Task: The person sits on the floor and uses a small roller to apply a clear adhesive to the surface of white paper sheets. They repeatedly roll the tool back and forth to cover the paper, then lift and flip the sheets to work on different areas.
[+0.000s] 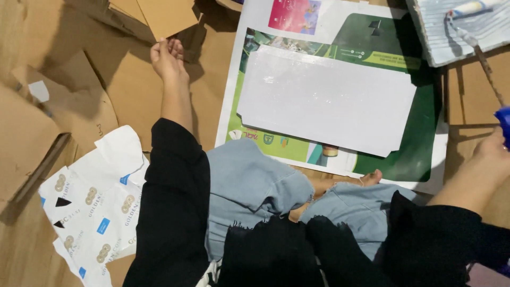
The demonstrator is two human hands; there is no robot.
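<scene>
My left hand (168,57) reaches out to the upper left and takes hold of the edge of a brown cardboard piece (167,16) lying on the floor. At the frame's right edge my right hand (491,154) grips a blue handle (504,125), most of it cut off by the frame. A thin stained rod (489,72) runs from there up to a roller (473,7) resting in a white paint tray (457,42). In front of me a white painted cardboard sheet (326,98) lies on a green and white poster (414,143).
Brown cardboard sheets (79,101) cover the floor to the left. A crumpled white printed paper (95,202) lies by my left knee. My legs in blue jeans (249,180) are folded below the poster, a bare toe (372,177) touching its edge.
</scene>
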